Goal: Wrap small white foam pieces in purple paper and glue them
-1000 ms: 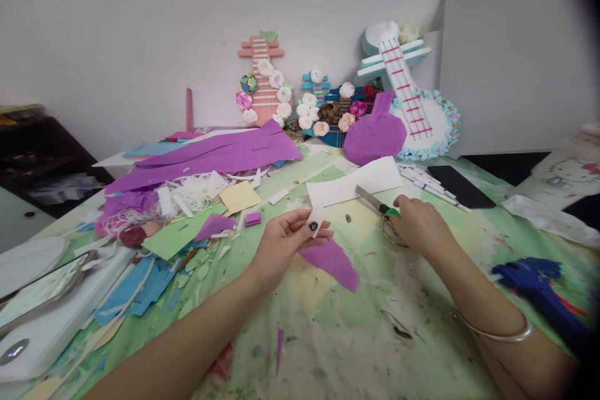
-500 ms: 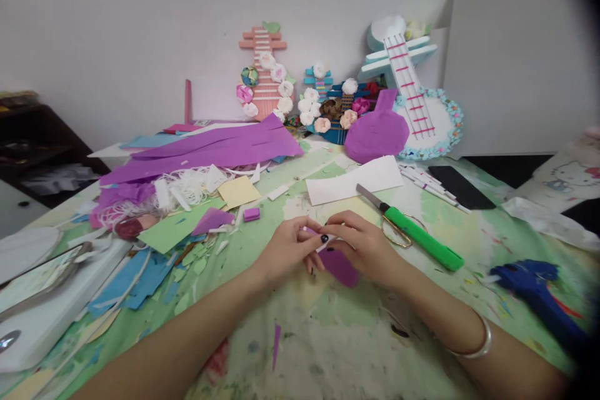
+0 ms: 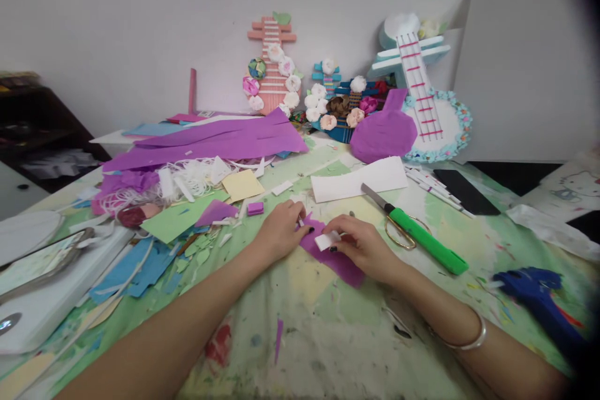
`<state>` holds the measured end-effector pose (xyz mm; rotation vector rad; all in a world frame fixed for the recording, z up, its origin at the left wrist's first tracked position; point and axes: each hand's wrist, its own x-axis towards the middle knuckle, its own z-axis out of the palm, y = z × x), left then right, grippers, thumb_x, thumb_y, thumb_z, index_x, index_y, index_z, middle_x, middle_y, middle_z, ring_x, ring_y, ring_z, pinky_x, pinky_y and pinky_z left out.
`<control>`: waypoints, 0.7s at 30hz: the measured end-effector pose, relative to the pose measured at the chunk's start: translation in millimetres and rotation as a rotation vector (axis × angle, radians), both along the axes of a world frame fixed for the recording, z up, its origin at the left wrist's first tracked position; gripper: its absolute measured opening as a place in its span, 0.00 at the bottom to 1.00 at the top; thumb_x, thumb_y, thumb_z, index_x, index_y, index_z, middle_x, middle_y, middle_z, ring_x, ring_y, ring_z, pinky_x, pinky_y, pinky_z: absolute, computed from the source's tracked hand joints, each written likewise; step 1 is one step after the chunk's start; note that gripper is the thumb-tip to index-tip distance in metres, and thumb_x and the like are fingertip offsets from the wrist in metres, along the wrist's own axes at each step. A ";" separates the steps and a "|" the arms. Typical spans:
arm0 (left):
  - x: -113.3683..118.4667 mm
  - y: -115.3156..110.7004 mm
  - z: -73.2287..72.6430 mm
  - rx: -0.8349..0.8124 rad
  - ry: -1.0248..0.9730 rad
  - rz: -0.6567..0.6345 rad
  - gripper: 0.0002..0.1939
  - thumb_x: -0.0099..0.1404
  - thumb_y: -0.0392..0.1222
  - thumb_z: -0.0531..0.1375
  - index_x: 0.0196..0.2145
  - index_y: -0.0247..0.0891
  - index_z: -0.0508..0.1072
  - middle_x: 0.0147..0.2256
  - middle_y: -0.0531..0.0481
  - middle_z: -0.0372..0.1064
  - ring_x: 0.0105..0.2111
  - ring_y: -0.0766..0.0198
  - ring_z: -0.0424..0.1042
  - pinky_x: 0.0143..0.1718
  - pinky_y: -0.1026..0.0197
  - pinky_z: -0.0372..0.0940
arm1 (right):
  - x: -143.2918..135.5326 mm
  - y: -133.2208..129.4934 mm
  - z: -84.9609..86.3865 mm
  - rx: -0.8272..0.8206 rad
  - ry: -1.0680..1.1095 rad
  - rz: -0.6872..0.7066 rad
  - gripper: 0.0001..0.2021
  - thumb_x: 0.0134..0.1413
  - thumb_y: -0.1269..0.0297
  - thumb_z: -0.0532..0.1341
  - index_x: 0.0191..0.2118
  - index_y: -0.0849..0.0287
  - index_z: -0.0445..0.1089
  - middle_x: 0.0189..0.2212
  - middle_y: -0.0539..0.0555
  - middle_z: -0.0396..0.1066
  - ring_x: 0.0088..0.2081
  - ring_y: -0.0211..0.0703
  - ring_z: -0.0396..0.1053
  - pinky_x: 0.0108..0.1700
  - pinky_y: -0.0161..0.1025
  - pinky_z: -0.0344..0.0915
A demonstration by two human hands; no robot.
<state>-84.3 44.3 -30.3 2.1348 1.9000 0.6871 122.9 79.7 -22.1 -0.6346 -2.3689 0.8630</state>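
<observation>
One white tab (image 3: 324, 240), right hand (image 3: 368, 248); pale items (image 3: 60, 163) in dark shelf (image 3: 70, 117).

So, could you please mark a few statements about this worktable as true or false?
1. The right hand holds a small white piece. True.
2. The left hand is holding the green-handled cutter. False: the cutter lies on the table, out of both hands.
3. The blue glue gun lies to the right of the cutter. True.
4. The yellow paper lies right of the long white strip. False: it lies left of it.
</observation>
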 end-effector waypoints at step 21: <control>-31.7 -2.4 28.1 -0.333 -0.274 0.013 0.06 0.48 0.34 0.58 0.23 0.36 0.76 0.23 0.49 0.72 0.25 0.63 0.68 0.27 0.62 0.58 | -41.0 26.2 22.1 0.268 -0.206 0.128 0.14 0.50 0.80 0.60 0.39 0.56 0.74 0.36 0.54 0.67 0.41 0.44 0.65 0.43 0.42 0.63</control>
